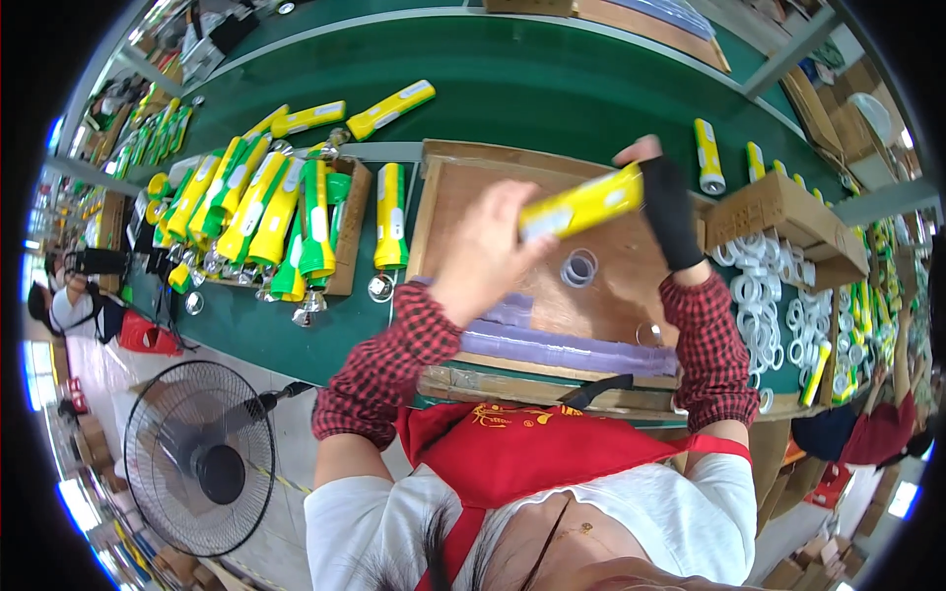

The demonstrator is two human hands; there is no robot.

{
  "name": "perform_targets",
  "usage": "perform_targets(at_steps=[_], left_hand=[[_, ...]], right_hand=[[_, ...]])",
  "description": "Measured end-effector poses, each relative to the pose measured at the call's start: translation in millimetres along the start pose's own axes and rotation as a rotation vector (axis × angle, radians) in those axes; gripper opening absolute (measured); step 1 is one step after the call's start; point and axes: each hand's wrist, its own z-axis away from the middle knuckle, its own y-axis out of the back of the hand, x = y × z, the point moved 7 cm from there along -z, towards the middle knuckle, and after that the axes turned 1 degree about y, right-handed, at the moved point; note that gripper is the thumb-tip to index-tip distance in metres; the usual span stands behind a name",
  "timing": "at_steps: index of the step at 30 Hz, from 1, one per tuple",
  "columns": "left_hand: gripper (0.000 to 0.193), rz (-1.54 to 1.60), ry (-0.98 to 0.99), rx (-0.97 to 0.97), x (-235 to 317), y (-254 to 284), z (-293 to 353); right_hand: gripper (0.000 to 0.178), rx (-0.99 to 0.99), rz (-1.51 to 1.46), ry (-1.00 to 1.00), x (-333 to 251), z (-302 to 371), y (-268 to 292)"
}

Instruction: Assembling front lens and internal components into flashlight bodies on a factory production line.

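A yellow flashlight [581,205] is held between both hands above a wooden work board [463,187]. My left hand [485,251] grips its lower left end. My right hand [658,202], in a black fingerless glove, holds the upper right end. A clear ring [579,268] lies on the board just below the flashlight. Purple sheets [562,347] lie along the board's near edge.
A pile of yellow and green flashlights [266,212] covers a tray at the left on the green conveyor [532,89]. A cardboard box [783,219] and white rings [764,295] sit at the right. A standing fan [197,458] is on the floor at the lower left. Another person [877,428] works at the right.
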Motion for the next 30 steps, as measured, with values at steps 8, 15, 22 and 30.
perform_targets(at_steps=[8, 15, 22, 30], left_hand=[[0.029, -0.891, -0.235, -0.396, -102.6, 56.5, 52.1], [0.024, -0.898, -0.302, -0.563, -128.2, 41.9, 69.3], [0.026, -0.573, -0.308, -0.307, -97.5, 72.7, 35.7], [0.062, 0.296, 0.007, -0.131, -11.8, 69.3, 2.7]], right_hand=[[0.023, 0.14, 0.662, 0.125, 140.3, -51.2, 26.7], [0.023, -0.033, 0.654, -0.022, 147.3, -44.0, 13.7], [0.027, 0.013, 0.458, 0.314, 31.8, -25.0, -4.0], [0.035, -0.33, -0.735, -0.377, -75.5, 50.2, -61.2]])
